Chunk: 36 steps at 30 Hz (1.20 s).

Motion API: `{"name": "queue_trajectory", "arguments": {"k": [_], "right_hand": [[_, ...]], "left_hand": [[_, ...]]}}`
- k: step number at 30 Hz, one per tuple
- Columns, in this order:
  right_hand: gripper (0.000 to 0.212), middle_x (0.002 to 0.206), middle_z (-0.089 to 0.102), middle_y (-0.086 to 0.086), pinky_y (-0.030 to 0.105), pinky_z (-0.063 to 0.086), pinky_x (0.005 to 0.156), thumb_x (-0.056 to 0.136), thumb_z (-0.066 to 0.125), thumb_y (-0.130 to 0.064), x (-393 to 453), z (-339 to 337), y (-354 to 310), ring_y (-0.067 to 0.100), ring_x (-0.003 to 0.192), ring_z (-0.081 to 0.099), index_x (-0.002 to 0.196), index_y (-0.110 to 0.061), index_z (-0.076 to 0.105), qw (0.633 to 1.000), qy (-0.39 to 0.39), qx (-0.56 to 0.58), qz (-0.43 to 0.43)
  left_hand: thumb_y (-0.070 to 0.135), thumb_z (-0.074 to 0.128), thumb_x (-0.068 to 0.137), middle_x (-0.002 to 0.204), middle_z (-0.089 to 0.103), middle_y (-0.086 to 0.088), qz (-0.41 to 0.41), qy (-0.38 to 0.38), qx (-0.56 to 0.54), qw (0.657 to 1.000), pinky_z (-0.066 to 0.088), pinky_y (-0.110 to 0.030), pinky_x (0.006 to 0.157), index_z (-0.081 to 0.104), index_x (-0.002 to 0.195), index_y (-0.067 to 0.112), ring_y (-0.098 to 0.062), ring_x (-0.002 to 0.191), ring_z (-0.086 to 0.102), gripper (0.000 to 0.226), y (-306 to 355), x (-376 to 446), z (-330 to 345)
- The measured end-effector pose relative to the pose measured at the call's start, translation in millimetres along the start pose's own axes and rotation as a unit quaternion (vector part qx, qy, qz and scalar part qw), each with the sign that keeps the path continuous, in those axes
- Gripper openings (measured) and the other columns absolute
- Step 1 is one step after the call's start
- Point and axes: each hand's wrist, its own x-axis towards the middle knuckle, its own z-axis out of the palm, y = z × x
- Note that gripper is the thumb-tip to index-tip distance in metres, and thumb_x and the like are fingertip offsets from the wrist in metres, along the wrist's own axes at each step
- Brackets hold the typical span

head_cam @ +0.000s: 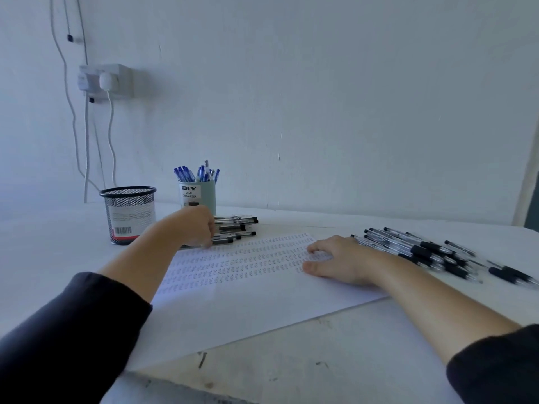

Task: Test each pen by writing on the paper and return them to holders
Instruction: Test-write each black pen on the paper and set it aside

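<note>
A white sheet of paper covered in rows of small pen marks lies in front of me. My left hand reaches to a small pile of black pens beyond the paper's far edge, its fingers curled onto them. My right hand rests flat on the paper's right part, fingers spread. A larger pile of black pens lies to the right of that hand. A black mesh holder stands at the back left. A pale green holder with several blue pens stands behind my left hand.
The white table has dark scuffs near its front edge. A white wall rises close behind the holders, with a socket and plugged-in charger and hanging cables at the upper left.
</note>
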Motion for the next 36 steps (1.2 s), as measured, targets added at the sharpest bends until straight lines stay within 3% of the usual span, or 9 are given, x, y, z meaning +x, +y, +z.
{"name": "queue_trajectory", "arguments": {"k": [6, 9, 13, 15, 17, 21, 24, 30, 36], "right_hand": [[0.06, 0.15, 0.03, 0.001, 0.04, 0.02, 0.115, 0.09, 0.05, -0.054, 0, 0, 1, 0.023, 0.141, 0.015, 0.143, -0.031, 0.037, 1.0, -0.003, 0.001, 0.001], [0.06, 0.15, 0.03, 0.001, 0.039, 0.019, 0.115, 0.09, 0.05, -0.054, -1, 0, 1, 0.023, 0.142, 0.014, 0.143, -0.031, 0.037, 1.0, -0.002, 0.003, 0.001], [0.059, 0.15, 0.029, 0.001, 0.038, 0.019, 0.114, 0.09, 0.05, -0.054, -1, 0, 1, 0.024, 0.141, 0.014, 0.143, -0.031, 0.036, 1.0, -0.005, 0.006, 0.002], [0.059, 0.15, 0.029, 0.001, 0.037, 0.019, 0.113, 0.09, 0.05, -0.055, -1, 0, 1, 0.024, 0.141, 0.014, 0.143, -0.032, 0.036, 1.0, -0.008, 0.001, 0.005], [0.06, 0.151, 0.028, 0.0, 0.037, 0.018, 0.113, 0.09, 0.049, -0.056, -1, 0, 1, 0.025, 0.141, 0.014, 0.143, -0.032, 0.035, 1.0, -0.011, -0.004, 0.006], [0.06, 0.151, 0.028, -0.001, 0.037, 0.019, 0.113, 0.09, 0.048, -0.056, -1, -1, 1, 0.024, 0.141, 0.016, 0.144, -0.032, 0.034, 1.0, -0.016, -0.005, 0.005], [0.06, 0.15, 0.029, -0.001, 0.037, 0.02, 0.115, 0.09, 0.048, -0.056, -1, -1, 3, 0.023, 0.141, 0.017, 0.143, -0.033, 0.035, 1.0, -0.016, 0.0, 0.004], [0.061, 0.151, 0.028, -0.001, 0.038, 0.019, 0.115, 0.089, 0.048, -0.058, 3, 0, 6, 0.022, 0.142, 0.016, 0.144, -0.034, 0.034, 1.0, -0.019, -0.003, 0.005], [0.061, 0.151, 0.028, -0.002, 0.038, 0.019, 0.115, 0.089, 0.048, -0.058, 3, 0, 6, 0.021, 0.142, 0.017, 0.144, -0.033, 0.034, 1.0, -0.019, 0.003, 0.006]], "left_hand": [[-0.003, 0.052, 0.086, 0.09, 0.059, -0.006, -0.002, 0.029, 0.035, 0.999, 0.046, -0.028, 0.08, 0.057, 0.085, 0.007, -0.021, 0.085, 0.05, 0.012, 0, 6, 11], [0.0, 0.049, 0.089, 0.092, 0.057, -0.007, 0.004, 0.054, 0.05, 0.997, 0.048, -0.032, 0.082, 0.052, 0.091, 0.007, -0.022, 0.084, 0.051, 0.008, 1, 8, 10], [0.001, 0.042, 0.095, 0.091, 0.05, -0.007, 0.048, 0.146, 0.004, 0.988, 0.048, -0.028, 0.068, 0.042, 0.099, 0.011, -0.016, 0.075, 0.05, 0.011, 8, 5, 6], [0.007, 0.04, 0.098, 0.101, 0.047, -0.009, 0.085, 0.208, -0.027, 0.974, 0.052, -0.035, 0.075, 0.04, 0.106, 0.014, -0.021, 0.08, 0.055, 0.011, 15, 1, 4], [0.016, 0.036, 0.101, 0.103, 0.047, -0.007, 0.1, 0.246, -0.026, 0.964, 0.047, -0.044, 0.085, 0.038, 0.11, 0.018, -0.022, 0.084, 0.055, 0.01, 23, -5, 3], [0.021, 0.033, 0.102, 0.089, 0.061, -0.001, 0.084, 0.288, 0.002, 0.954, 0.032, -0.042, 0.086, 0.039, 0.109, 0.023, -0.022, 0.077, 0.055, 0.009, 37, -11, 2], [0.032, 0.039, 0.099, 0.082, 0.057, 0.001, 0.07, 0.295, 0.012, 0.953, 0.029, -0.042, 0.088, 0.041, 0.103, 0.023, -0.021, 0.082, 0.051, 0.01, 44, -16, 5], [0.077, 0.048, 0.073, 0.068, 0.051, 0.007, 0.048, 0.27, 0.058, 0.96, 0.028, -0.046, 0.097, 0.038, 0.081, 0.02, -0.019, 0.078, 0.045, 0.058, 57, -26, 8], [0.079, 0.044, 0.074, 0.058, 0.042, 0.007, 0.036, 0.277, 0.065, 0.958, 0.026, -0.049, 0.104, 0.034, 0.065, 0.021, -0.017, 0.066, 0.04, 0.059, 62, -32, 7]]}}
